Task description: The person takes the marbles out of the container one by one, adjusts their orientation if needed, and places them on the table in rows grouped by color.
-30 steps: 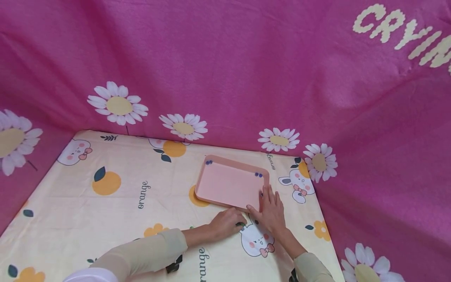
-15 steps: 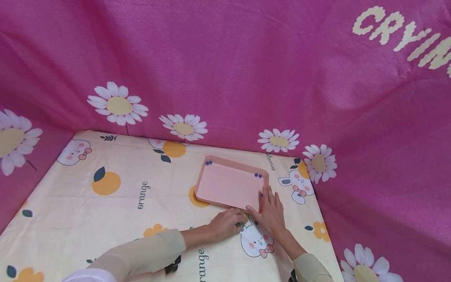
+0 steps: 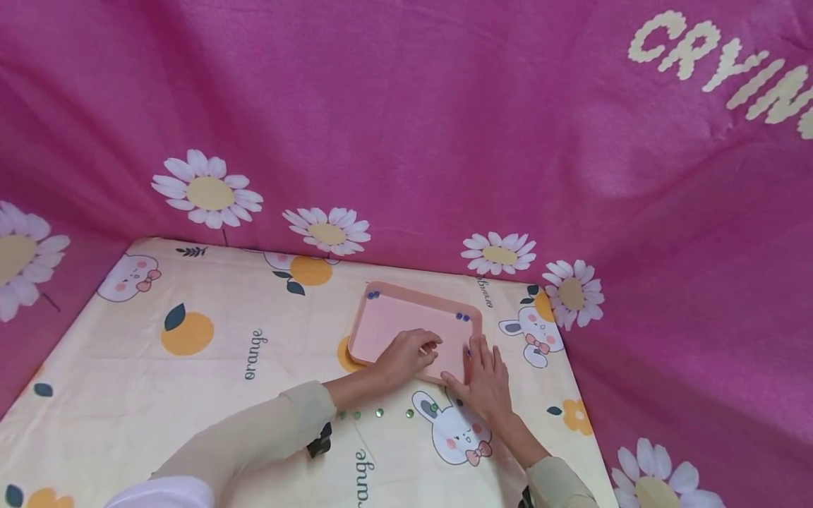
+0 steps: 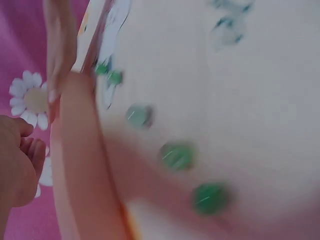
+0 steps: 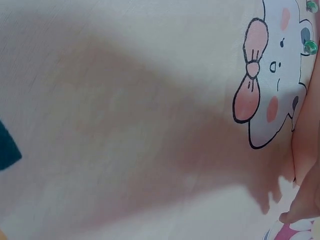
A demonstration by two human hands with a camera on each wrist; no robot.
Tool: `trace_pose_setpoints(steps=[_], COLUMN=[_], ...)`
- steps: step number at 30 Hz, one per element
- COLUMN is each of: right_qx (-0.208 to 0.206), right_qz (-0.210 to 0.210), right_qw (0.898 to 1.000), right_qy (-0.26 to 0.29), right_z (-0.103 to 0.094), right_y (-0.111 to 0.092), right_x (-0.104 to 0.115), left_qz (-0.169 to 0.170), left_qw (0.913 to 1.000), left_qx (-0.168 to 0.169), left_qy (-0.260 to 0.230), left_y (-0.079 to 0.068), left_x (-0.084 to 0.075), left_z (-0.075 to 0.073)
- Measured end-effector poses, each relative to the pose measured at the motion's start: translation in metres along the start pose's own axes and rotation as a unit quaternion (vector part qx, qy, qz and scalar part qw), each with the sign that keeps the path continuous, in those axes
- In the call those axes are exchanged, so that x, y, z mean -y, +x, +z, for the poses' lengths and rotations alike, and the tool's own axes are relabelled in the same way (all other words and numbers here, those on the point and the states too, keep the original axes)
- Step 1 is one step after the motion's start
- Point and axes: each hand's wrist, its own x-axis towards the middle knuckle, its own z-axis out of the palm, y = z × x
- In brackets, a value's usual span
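Observation:
A pink rectangular tray [image 3: 365, 331] lies on the patterned cloth. My left hand [image 3: 406, 353] is over its near part, fingers curled, thumb and index tips near each other; I cannot tell whether something small is between them. In the left wrist view that hand [image 4: 20, 165] shows at the left edge beside the tray wall [image 4: 85, 165]. My right hand [image 3: 489, 381] rests on the tray's right rim with fingers extended. Blue marbles [image 3: 462, 317] sit in pairs at both far corners, and another blue marble [image 3: 468, 352] shows by the right fingertips. Several green glass marbles [image 3: 409, 413] lie in a row nearer me.
The cloth [image 3: 286, 374] is cream with printed oranges, flowers and rabbits. Magenta curtains [image 3: 406, 141] with daisies rise behind the table and along both sides. Part of the green row passes close to the left sleeve [image 3: 311, 406].
My left hand has moved up and away from the green marbles to over the tray, uncovering the row. The right hand stays at the rim, and the head view has shifted slightly.

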Motion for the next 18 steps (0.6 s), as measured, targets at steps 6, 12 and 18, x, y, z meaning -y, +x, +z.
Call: trace_pose_setpoints(steps=[6,12,18], right_qx=[-0.002,0.005,0.0], right_qz=[0.0,0.001,-0.006], right_qw=[1.0,1.0,1.0], right_qy=[-0.008,-0.006,-0.015], right_z=[-0.002,-0.001,0.001], right_y=[-0.001,0.0,0.001], right_x=[-0.001,-0.001,-0.001], left_qz=[-0.011,-0.05,-0.068], left_qw=[0.9996,0.9981,0.9965], left_qx=[-0.026,-0.034,-0.048], left_qy=[0.008,-0.013,0.009], left_y=[0.04,0.065,0.08], left_x=[0.008,0.02,0.03], left_z=[-0.001,0.007,0.016])
